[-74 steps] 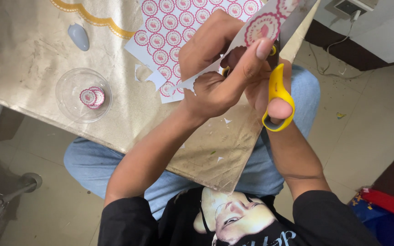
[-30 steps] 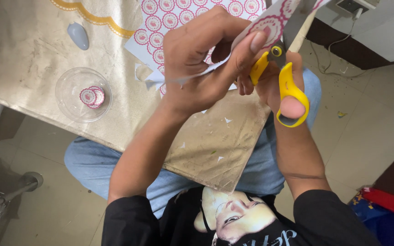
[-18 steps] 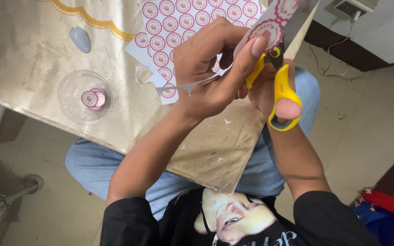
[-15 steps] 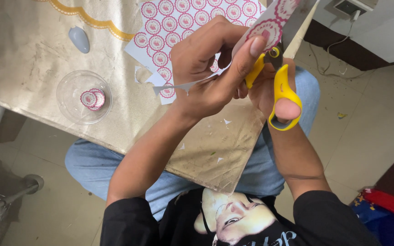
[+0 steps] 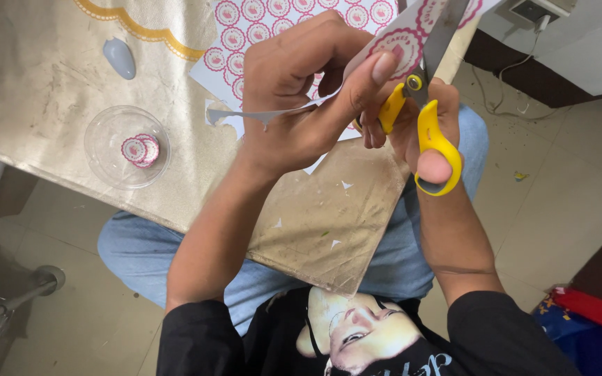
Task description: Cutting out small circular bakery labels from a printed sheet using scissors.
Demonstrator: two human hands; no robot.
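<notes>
Gold-covered table [image 5: 50, 104] over a tiled floor, and above its corner the left hand [image 5: 301, 97] pinches a strip of pink-and-white round stickers [image 5: 402, 45]. Right hand [image 5: 419, 132] grips yellow-handled scissors [image 5: 430, 118], blades up against the strip. A sticker sheet [image 5: 259, 28] lies on the table; a clear bowl [image 5: 127, 147] holds cut-out circles.
</notes>
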